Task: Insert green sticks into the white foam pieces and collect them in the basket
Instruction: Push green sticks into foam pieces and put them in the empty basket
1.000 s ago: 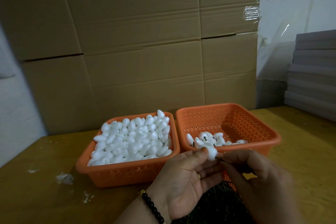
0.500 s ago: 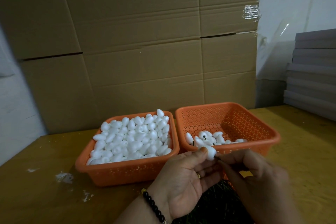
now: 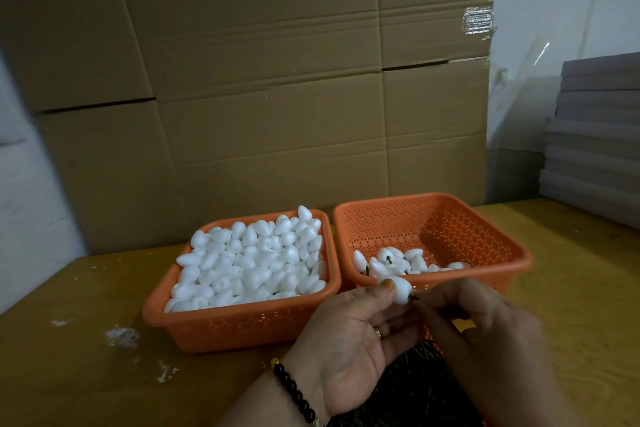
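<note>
- Left hand (image 3: 349, 329) pinches 1 foam piece (image 3: 398, 289); right hand (image 3: 485, 319) pinches a green stick (image 3: 414, 297) at its base.
- Insertion underway; next, push straight, then drop into the right basket (image 3: 519, 253).

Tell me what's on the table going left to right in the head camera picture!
White foam crumbs → full orange basket of foam pieces → left hand → held foam piece → right hand → stacked grey sheets.

Two orange baskets, the left basket (image 3: 242, 319) and the right basket (image 3: 450, 232), show walls patterned with small perforations, and white foam pieces (image 3: 252, 264) fill the left one. The table (image 3: 69, 374) is yellowish brown, the cardboard (image 3: 259, 80) across the upper frame plain tan, and the bead bracelet (image 3: 294, 392) at the bottom black.
</note>
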Tool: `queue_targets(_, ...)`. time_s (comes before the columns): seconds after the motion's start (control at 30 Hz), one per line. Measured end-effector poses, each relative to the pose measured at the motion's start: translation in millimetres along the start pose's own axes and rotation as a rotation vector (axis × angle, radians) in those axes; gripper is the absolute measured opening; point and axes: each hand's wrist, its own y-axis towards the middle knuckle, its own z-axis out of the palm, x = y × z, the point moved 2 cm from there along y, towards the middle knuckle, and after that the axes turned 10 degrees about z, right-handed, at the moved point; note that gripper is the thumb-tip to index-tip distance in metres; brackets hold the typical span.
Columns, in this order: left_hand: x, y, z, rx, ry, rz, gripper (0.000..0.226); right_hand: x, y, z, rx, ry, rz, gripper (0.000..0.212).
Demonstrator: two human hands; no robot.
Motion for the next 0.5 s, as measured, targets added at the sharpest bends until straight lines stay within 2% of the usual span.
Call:
queue_targets(0.2,0.5,0.0,0.0,-0.028,-0.007,-0.008,0.026,1.5,0.1,-1.3,0.018,0.015,-0.004,0.034)
queue_targets(0.5,0.9,0.1,-1.7,-0.043,0.024,-0.021,0.016,-0.8,-0.1,0.7,0.031,0.014,-0.011,0.031)
